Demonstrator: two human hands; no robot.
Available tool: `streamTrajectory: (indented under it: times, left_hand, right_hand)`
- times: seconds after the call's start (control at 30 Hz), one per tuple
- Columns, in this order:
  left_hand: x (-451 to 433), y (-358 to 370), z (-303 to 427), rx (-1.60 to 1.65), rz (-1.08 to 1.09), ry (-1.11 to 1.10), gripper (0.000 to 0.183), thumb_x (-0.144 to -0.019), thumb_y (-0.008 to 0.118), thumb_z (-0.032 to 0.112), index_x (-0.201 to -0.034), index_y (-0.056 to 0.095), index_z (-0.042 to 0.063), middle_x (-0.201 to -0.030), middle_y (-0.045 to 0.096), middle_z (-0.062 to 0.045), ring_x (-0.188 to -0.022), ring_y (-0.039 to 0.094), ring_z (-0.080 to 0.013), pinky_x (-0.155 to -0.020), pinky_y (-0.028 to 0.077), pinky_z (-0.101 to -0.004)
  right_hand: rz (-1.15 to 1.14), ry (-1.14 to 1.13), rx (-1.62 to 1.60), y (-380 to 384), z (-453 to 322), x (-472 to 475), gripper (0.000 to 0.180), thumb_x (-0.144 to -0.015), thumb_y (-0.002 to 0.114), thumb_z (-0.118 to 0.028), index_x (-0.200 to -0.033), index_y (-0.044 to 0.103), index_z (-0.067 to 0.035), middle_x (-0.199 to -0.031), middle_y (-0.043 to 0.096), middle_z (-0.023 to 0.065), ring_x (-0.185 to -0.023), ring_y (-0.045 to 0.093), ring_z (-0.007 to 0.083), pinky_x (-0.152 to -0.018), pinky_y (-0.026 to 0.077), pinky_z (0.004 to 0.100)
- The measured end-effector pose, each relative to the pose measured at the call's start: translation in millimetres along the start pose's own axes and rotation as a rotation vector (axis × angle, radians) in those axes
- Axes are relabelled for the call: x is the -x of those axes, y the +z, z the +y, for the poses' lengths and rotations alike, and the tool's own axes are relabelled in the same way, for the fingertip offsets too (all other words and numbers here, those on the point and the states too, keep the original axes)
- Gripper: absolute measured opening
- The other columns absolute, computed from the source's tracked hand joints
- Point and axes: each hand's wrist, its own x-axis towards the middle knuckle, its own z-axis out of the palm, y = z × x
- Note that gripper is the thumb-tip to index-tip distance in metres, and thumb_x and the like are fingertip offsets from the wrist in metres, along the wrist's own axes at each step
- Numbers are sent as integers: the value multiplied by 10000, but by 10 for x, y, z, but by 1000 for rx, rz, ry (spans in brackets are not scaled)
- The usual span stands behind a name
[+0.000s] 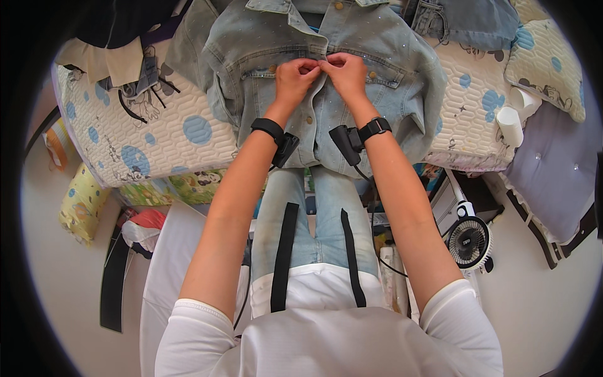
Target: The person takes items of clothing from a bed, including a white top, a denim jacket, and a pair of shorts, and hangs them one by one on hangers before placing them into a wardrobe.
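Observation:
A light-blue denim jacket dotted with small shiny studs lies face up before me, its collar at the top edge of the view. My left hand pinches the front placket at chest height, between the two pocket flaps. Against it, fingertips touching, my right hand grips the other side of the same spot. The fingers hide whatever button or buttonhole is there. Lower on the placket a brass-coloured button shows. Each wrist wears a black strap with a small device.
Under the jacket is a quilted mat with blue dots. Folded dark and beige clothes lie left; jeans and a pillow lie right. White rolls rest near the right edge. A fan stands below right.

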Motion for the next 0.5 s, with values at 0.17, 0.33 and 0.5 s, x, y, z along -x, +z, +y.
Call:
streamTrajectory:
  times: [0.17, 0.33, 0.5]
  left_hand:
    - [56, -54, -50, -21, -17, -25, 176, -826, 698, 124, -940, 695, -10, -748, 680, -44, -623, 613, -74, -512, 498, -219]
    - [104, 29, -20, 82, -9, -53, 165, -811, 713, 129, -912, 696, -1, -739, 678, -50, -612, 611, -78, -507, 509, -226]
    - [190, 25, -68, 137, 37, -91, 159, -813, 716, 103, -930, 686, 0, -764, 675, -42, -640, 610, -69, -531, 536, -218]
  right_hand:
    - [11, 5, 88, 92, -4, 31, 221, -684, 748, -179, -801, 706, 4, -726, 697, 118, -654, 678, 185, -643, 525, 288]
    - [2, 90, -149, 69, 225, 6, 192, -711, 742, -143, -802, 698, 20, -735, 697, 84, -651, 651, 128, -631, 509, 258]
    - [-45, 188, -349, 92, 203, 82, 190, -747, 743, -111, -840, 681, 43, -773, 685, 64, -665, 618, 101, -618, 486, 227]
